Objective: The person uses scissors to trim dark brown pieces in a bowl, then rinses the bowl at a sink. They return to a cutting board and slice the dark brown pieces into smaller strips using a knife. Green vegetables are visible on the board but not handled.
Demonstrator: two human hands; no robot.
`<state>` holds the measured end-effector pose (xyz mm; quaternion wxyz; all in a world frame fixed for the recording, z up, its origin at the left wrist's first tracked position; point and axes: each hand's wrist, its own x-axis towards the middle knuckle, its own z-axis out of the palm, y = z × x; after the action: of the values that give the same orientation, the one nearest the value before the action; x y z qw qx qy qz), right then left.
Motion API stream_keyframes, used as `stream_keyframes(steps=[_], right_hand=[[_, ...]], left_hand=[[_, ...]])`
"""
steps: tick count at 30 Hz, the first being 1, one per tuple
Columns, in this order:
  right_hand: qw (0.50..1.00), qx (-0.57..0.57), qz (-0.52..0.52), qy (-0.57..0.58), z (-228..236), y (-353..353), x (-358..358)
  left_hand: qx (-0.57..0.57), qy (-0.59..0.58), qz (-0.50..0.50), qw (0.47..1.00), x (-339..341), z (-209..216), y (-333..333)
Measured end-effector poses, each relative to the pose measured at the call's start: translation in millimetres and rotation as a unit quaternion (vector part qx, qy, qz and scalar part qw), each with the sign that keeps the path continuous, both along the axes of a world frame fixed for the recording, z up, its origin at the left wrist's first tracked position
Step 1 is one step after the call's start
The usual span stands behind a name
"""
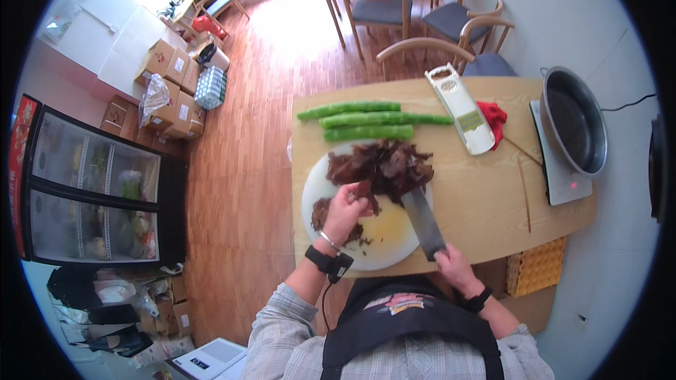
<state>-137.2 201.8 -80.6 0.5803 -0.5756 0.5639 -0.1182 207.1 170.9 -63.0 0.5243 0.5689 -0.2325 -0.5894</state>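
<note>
Wood ear mushroom, dark brown and ruffled, lies heaped on the far half of a round white cutting board. My left hand pinches a piece of it above the board's left part, fingers closed. A smaller pile of cut dark bits rests beside and partly beneath that hand. My right hand grips the handle of a cleaver at the board's right edge. The blade slants up and left, its far end at the heap. Yellowish liquid stains the board's near part.
Peeled green stalks lie beyond the board. Right of them are a white slicer, a red cloth and thin sticks. A metal pot stands on a cooktop at the table's right. Chairs stand beyond the table.
</note>
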Motion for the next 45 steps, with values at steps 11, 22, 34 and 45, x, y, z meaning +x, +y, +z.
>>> stream_keyframes(steps=[11,22,34,45], right_hand=[[0.998,0.004,0.019,-0.063,17.6,-6.3,16.4],[0.997,0.017,0.042,-0.055,7.2,-4.5,29.0],[0.998,-0.025,0.057,-0.023,12.7,-12.6,52.3],[0.995,-0.081,0.05,0.006,6.8,-30.8,51.0]], left_hand=[[-0.021,0.122,0.108,0.986,62.0,40.9,66.5],[-0.005,-0.552,0.093,0.829,52.1,-27.6,65.4],[-0.048,-0.56,0.067,0.824,39.5,-15.3,75.1],[-0.073,-0.651,0.036,0.755,34.6,2.0,65.1]])
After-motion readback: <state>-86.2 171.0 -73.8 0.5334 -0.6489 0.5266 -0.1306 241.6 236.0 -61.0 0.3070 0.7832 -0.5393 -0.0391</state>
